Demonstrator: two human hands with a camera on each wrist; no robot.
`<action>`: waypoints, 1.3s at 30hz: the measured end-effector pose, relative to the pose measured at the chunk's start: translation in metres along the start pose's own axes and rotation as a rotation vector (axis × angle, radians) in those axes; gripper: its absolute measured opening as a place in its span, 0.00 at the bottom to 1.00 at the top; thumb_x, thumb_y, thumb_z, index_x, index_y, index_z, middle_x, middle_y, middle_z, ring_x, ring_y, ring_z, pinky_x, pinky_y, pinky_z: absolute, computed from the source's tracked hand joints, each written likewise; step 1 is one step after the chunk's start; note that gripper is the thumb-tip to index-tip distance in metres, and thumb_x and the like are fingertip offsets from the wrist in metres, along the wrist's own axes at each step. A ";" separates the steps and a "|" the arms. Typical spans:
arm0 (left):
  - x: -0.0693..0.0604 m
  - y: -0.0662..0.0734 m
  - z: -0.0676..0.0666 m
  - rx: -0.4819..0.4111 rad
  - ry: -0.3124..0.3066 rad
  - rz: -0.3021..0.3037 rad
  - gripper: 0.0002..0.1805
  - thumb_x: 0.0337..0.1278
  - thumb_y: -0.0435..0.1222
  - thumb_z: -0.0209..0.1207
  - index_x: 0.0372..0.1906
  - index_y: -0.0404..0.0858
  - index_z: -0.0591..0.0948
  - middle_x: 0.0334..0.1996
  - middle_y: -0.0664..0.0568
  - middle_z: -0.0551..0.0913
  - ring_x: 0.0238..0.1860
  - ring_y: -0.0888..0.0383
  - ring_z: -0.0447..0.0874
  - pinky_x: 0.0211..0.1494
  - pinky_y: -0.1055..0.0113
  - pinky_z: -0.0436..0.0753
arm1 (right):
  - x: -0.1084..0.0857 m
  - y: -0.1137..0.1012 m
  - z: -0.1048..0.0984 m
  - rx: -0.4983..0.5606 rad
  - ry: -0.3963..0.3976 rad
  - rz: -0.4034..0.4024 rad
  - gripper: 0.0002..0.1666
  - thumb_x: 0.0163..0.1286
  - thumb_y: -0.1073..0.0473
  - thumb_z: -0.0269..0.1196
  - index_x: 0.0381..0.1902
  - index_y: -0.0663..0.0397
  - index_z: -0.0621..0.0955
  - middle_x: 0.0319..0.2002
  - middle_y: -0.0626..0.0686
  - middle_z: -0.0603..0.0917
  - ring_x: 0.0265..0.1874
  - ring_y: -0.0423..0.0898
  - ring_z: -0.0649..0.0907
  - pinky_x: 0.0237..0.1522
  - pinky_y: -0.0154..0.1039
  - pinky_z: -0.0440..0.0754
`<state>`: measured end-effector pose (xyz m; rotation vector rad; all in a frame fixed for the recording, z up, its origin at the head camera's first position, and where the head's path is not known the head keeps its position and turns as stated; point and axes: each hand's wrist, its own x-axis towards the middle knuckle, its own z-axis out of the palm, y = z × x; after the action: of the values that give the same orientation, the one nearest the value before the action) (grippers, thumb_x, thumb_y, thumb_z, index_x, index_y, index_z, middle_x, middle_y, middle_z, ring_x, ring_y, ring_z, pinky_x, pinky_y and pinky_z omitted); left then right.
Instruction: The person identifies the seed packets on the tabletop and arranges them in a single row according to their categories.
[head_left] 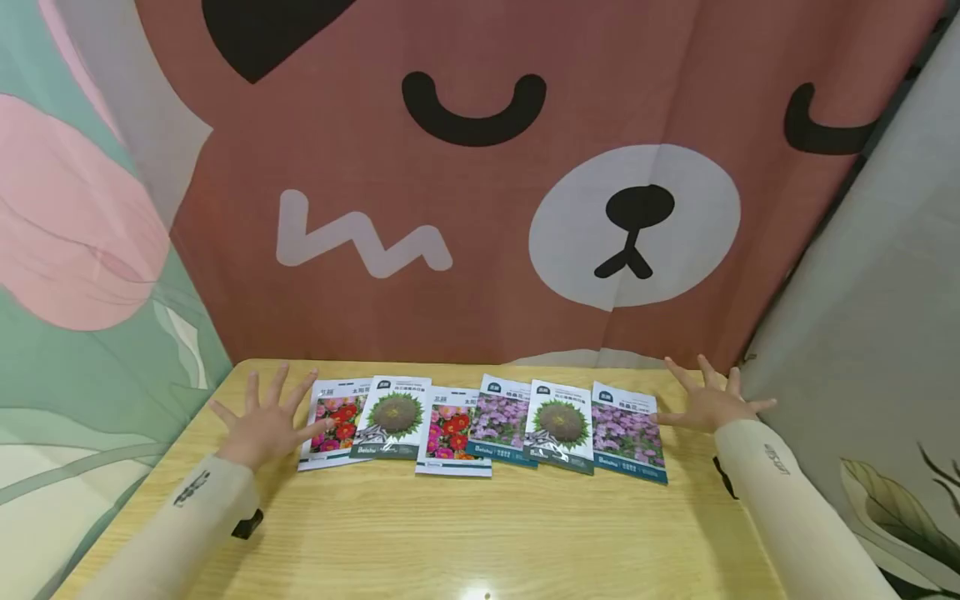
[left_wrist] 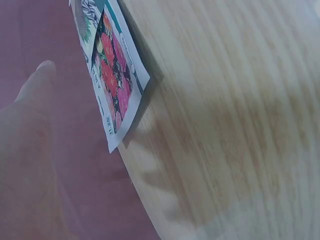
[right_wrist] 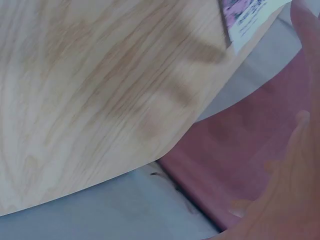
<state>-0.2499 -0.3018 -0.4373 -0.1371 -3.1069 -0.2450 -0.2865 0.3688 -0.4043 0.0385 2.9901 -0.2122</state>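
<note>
Several seed packets lie in a slightly overlapping row across the table. From the left come a red-flower packet (head_left: pixel 339 422), a sunflower packet (head_left: pixel 395 414), another red-flower packet (head_left: pixel 453 433), a purple-flower packet (head_left: pixel 500 417), a second sunflower packet (head_left: pixel 560 425) and a second purple-flower packet (head_left: pixel 628 432). My left hand (head_left: pixel 261 427), fingers spread wide, is at the row's left end with its thumb over the first packet. Beyond the right end, my right hand (head_left: pixel 708 406) is likewise spread, its thumb by the last packet's edge. Neither hand holds anything.
The light wooden table (head_left: pixel 450 533) ends at a brown curtain (head_left: pixel 360 317) with a bear's face. A green and pink floral curtain (head_left: pixel 82 367) hangs on the left, a grey one (head_left: pixel 862 333) on the right. Black straps (head_left: pixel 248 524) show at the sleeves.
</note>
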 end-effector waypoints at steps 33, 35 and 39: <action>-0.023 0.024 -0.005 -0.222 0.076 -0.032 0.48 0.65 0.62 0.58 0.81 0.47 0.53 0.77 0.28 0.44 0.71 0.17 0.42 0.55 0.11 0.41 | -0.017 -0.163 0.051 0.609 0.072 -0.341 0.37 0.75 0.57 0.59 0.77 0.56 0.62 0.74 0.72 0.54 0.68 0.73 0.65 0.59 0.70 0.71; -0.024 0.027 -0.002 -0.256 0.094 -0.035 0.45 0.68 0.57 0.58 0.81 0.44 0.54 0.76 0.26 0.46 0.69 0.16 0.48 0.57 0.12 0.47 | -0.021 -0.177 0.056 0.717 0.075 -0.340 0.33 0.75 0.58 0.60 0.75 0.55 0.67 0.72 0.70 0.59 0.65 0.69 0.71 0.58 0.65 0.76; -0.026 0.031 0.003 -0.391 0.118 -0.047 0.41 0.75 0.52 0.53 0.79 0.35 0.53 0.74 0.21 0.48 0.67 0.16 0.53 0.62 0.20 0.57 | -0.033 -0.209 0.069 0.941 0.041 -0.343 0.27 0.74 0.62 0.60 0.69 0.54 0.74 0.69 0.65 0.67 0.59 0.63 0.79 0.50 0.55 0.84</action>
<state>-0.2217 -0.2732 -0.4360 -0.0519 -2.9083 -0.8265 -0.2516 0.1519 -0.4380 -0.3662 2.6088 -1.6140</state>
